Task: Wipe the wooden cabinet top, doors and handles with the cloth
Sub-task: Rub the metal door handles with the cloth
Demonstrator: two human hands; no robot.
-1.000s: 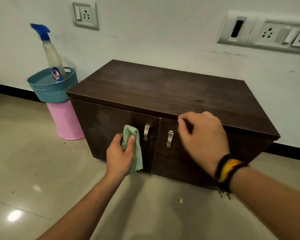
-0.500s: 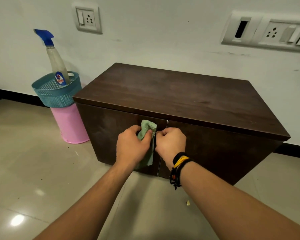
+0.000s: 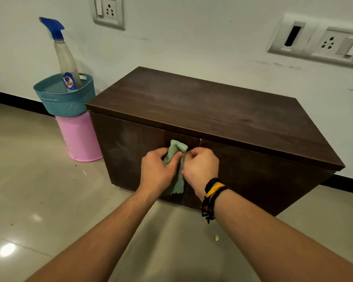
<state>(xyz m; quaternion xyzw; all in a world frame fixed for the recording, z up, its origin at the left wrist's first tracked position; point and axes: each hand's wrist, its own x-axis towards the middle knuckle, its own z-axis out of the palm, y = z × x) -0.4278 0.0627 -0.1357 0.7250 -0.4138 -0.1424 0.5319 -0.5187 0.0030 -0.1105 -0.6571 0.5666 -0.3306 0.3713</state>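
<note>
A low dark wooden cabinet [image 3: 212, 110] with two doors stands against the wall. My left hand [image 3: 156, 171] grips a light green cloth [image 3: 176, 151] and presses it where the two doors meet, over the left door's handle. My right hand [image 3: 201, 169] is closed right beside it, pinching the cloth's right edge at the door seam. Both handles are hidden behind my hands and the cloth. The left door [image 3: 126, 147] carries a dusty smear.
A blue basket [image 3: 63, 98] with a spray bottle [image 3: 66, 64] sits on a pink bucket [image 3: 80, 137] left of the cabinet. Socket plates [image 3: 108, 11] are on the wall. The tiled floor [image 3: 29, 180] has a small yellow scrap [image 3: 216, 237].
My right hand came down from the cabinet's top front edge to the door seam and closed beside the cloth. My left hand moved the cloth right, over the handle.
</note>
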